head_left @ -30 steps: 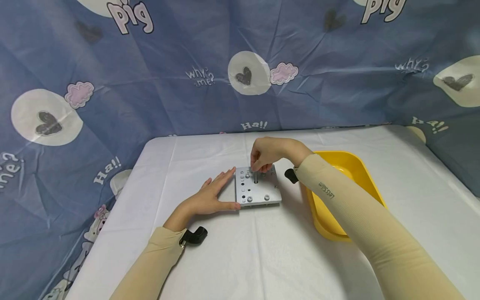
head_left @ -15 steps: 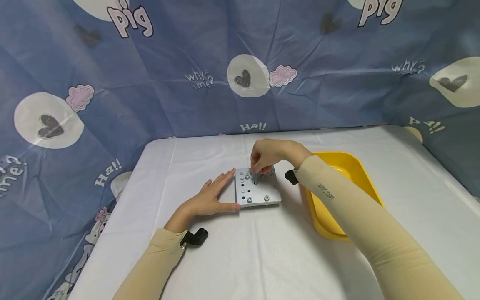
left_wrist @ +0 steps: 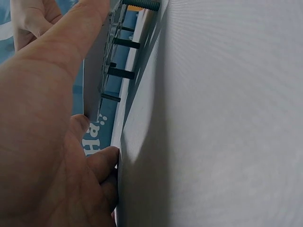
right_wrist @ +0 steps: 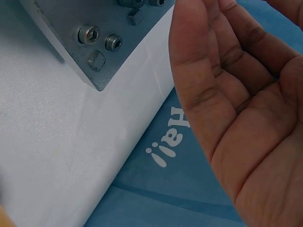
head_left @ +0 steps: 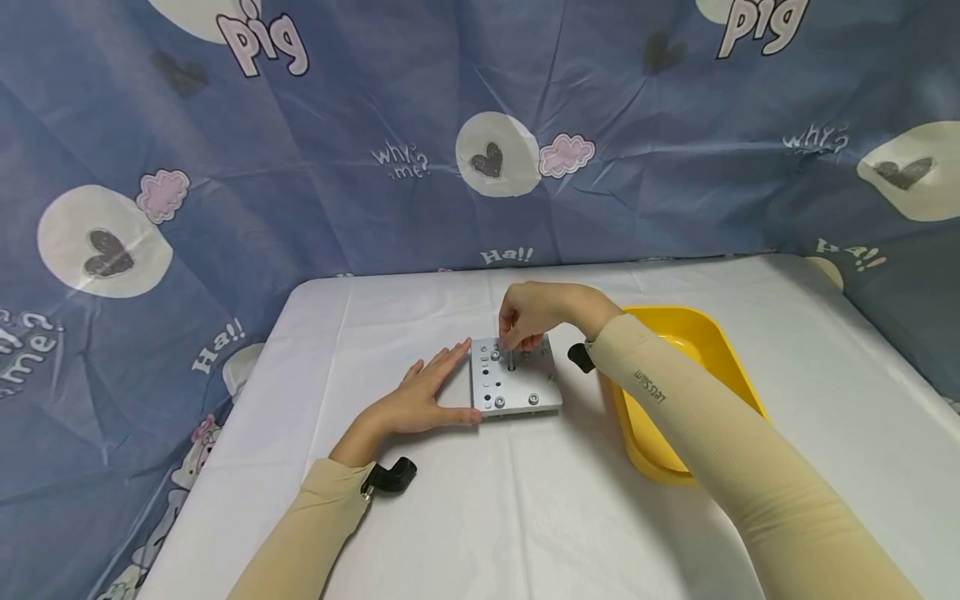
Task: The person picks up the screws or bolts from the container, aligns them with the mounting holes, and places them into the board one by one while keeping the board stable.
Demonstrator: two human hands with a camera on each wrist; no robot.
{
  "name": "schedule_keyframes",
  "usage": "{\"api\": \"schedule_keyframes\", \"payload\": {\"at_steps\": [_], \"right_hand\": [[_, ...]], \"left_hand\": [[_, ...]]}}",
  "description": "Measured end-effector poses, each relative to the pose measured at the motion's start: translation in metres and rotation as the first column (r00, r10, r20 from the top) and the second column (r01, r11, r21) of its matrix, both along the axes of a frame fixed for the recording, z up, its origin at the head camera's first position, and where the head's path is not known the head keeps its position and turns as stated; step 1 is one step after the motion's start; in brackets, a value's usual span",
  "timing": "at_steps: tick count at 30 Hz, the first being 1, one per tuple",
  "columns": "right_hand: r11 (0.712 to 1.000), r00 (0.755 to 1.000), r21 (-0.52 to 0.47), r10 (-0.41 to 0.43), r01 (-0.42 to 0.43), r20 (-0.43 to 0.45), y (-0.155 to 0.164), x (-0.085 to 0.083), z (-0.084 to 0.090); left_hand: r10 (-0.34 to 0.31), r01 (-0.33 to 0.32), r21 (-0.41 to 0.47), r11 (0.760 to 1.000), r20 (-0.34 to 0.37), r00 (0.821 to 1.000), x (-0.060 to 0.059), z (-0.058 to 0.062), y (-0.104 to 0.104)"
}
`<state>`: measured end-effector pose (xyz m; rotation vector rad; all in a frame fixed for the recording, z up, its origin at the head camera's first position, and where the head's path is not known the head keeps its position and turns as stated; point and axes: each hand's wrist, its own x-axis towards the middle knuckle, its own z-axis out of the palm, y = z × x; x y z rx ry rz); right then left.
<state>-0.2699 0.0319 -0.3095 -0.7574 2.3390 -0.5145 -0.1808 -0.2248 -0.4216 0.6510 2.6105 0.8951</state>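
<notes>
A square silver metal plate (head_left: 525, 389) with holes and several socket-head screws (right_wrist: 89, 35) lies on the table. My left hand (head_left: 416, 408) steadies its left side with straight fingers, the thumb on the near corner and a fingertip at the far corner. Over the plate's far half, my right hand (head_left: 534, 312) pinches a thin grey metal rod (head_left: 512, 360) that stands upright at a hole. Its top is hidden by the fingers, so its kind is unclear. From the left wrist, threaded bolts (left_wrist: 121, 72) show under the plate, which stands raised off the cloth.
A yellow tray (head_left: 637, 433) is right of the plate, partly under my right forearm; what shows of its inside is bare. White cloth (head_left: 435, 517) covers the table. A blue printed curtain (head_left: 337, 192) hangs behind the far edge.
</notes>
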Motion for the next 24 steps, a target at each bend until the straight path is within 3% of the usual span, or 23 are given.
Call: {"api": "schedule_keyframes", "payload": {"at_steps": [24], "right_hand": [[1.0,1.0,-0.006,0.028,-0.028,0.01,0.0028,-0.0006,-0.0025]], "left_hand": [[0.002,-0.002,-0.015,1.0,-0.005,1.0,-0.0003,-0.0008,0.002]]}}
